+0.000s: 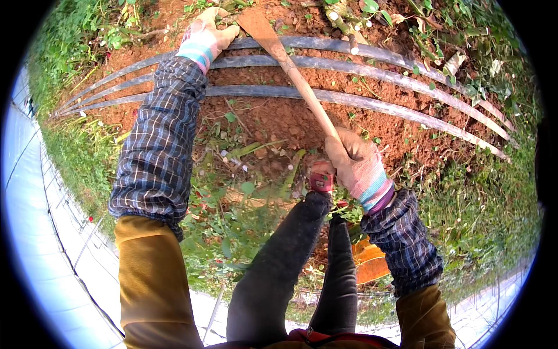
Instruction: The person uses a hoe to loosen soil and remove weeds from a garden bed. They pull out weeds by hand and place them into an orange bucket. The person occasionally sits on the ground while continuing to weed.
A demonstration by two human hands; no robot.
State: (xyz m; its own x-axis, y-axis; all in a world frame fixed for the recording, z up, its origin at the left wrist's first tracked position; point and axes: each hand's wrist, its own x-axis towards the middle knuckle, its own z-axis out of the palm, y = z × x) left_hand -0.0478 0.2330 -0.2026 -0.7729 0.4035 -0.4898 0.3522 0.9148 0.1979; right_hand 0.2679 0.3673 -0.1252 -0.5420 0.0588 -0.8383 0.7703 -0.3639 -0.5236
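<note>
Right grip (353, 158) clenched the long brown wooden-shafted hoe (299, 81), stiff-looking, best held low! Left grip (209, 36): pinching? Couldn't tell.

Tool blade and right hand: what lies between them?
The wooden handle runs from the blade to the right hand, crossing in front of grey strips and reddish soil in the head view.

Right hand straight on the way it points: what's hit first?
Past the wooden handle already in its grip, the right hand would probably meet the nearest grey strip; depth is unclear, so it might pass above.
</note>
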